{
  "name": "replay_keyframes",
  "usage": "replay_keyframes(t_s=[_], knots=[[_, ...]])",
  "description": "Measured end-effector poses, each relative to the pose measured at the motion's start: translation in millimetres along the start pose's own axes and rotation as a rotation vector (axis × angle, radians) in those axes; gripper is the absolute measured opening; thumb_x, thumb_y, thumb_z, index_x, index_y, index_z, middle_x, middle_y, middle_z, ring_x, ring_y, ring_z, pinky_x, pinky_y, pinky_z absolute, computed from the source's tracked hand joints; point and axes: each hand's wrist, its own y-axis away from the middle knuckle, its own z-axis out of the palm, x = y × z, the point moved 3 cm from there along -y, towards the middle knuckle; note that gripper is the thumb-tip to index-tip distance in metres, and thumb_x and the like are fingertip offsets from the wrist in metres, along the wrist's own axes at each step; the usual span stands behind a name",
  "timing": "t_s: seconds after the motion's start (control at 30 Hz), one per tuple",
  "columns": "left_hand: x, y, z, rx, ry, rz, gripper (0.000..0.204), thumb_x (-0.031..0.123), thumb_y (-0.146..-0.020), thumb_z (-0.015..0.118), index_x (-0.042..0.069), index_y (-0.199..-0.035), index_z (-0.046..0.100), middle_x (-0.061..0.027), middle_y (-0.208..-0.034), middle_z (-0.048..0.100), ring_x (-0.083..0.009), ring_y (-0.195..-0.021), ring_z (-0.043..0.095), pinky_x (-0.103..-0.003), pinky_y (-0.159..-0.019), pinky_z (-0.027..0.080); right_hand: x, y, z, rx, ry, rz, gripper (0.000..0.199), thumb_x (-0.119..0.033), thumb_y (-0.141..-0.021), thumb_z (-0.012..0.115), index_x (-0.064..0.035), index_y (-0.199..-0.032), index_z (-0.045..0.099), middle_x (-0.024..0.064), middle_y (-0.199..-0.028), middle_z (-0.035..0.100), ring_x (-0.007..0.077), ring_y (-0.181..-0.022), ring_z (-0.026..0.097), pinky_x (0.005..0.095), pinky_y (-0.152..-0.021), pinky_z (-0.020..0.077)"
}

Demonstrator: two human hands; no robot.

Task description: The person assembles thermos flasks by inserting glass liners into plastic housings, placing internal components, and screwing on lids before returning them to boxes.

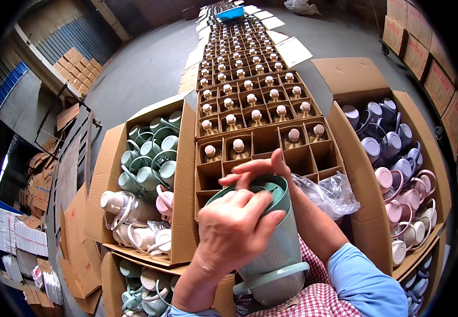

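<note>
A pale green plastic flask casing (276,248) stands tilted against my checked apron, its wide end up and its curved handle (271,278) low down. Across the wide end sits a darker green round piece (278,196). My left hand (235,224) is over the near left of that end, its fingers curled on the green piece; the fingertips are blurred and partly hidden. Beyond the rim, my right hand (263,170) has its fingers stretched out toward the left, with its wrist alongside the casing.
Ahead, a long row of divided cartons (271,131) holds bottles with pale caps. At left, an open carton (183,174) contains green, pink and white casings; another (364,190) at right holds lilac, pink and cream ones. Clear plastic bags (330,194) lie beside my right forearm.
</note>
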Motion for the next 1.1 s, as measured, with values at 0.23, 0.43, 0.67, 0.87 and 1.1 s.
replay_keyframes(t_s=[0.23,0.43,0.67,0.87,1.1], knots=[[-62.8,24.8,-12.9,0.024,0.529,0.211,0.037,0.036,-0.086,0.056,0.000,-0.085,0.066,-0.0129,-0.075,0.064,-0.0290,-0.072,0.062,-0.035,-0.067,0.049,-31.1,9.2,21.4,-0.201,0.390,-0.089,0.094,-0.075,-0.084,0.025,0.0062,-0.120,0.055,0.0176,-0.089,0.069,0.0290,-0.098,0.063,0.0412,-0.104,0.0341],[-41.5,24.0,-6.8,0.167,0.337,0.260,0.026,0.026,-0.076,0.067,0.002,-0.087,0.070,-0.0118,-0.081,0.066,-0.0272,-0.077,0.065,-0.033,-0.067,0.051,-23.8,16.3,11.5,-0.131,0.315,-0.052,0.096,-0.077,-0.083,0.026,0.0066,-0.120,0.056,0.0182,-0.088,0.068,0.0274,-0.102,0.062,0.0397,-0.097,0.0425],[4.0,1.7,-2.1,0.120,0.011,0.053,0.025,0.022,-0.074,0.070,0.002,-0.088,0.067,-0.0127,-0.080,0.066,-0.0301,-0.078,0.064,-0.035,-0.071,0.051,-10.2,9.4,20.9,0.112,0.069,0.067,0.090,-0.073,-0.084,0.029,0.0015,-0.132,0.046,0.0196,-0.102,0.066,0.0361,-0.117,0.051,0.0506,-0.106,0.0320],[-60.3,39.4,-12.6,0.184,0.371,0.297,0.026,0.025,-0.073,0.069,0.003,-0.087,0.069,-0.0108,-0.084,0.065,-0.0256,-0.073,0.063,-0.033,-0.066,0.050,-28.9,13.2,37.2,-0.247,0.571,-0.061,0.095,-0.075,-0.084,0.023,0.0068,-0.122,0.054,0.0169,-0.093,0.068,0.0294,-0.103,0.061,0.0421,-0.101,0.0406],[16.0,-3.4,-1.2,0.096,-0.179,0.189,0.028,0.031,-0.072,0.070,0.007,-0.075,0.056,-0.0068,-0.069,0.050,-0.0239,-0.063,0.054,-0.035,-0.055,0.044,7.4,-6.3,25.8,-0.113,-0.129,0.189,0.099,-0.079,-0.079,0.029,0.0019,-0.134,0.042,0.0244,-0.127,0.053,0.0343,-0.124,0.047,0.0479,-0.103,0.0379]])
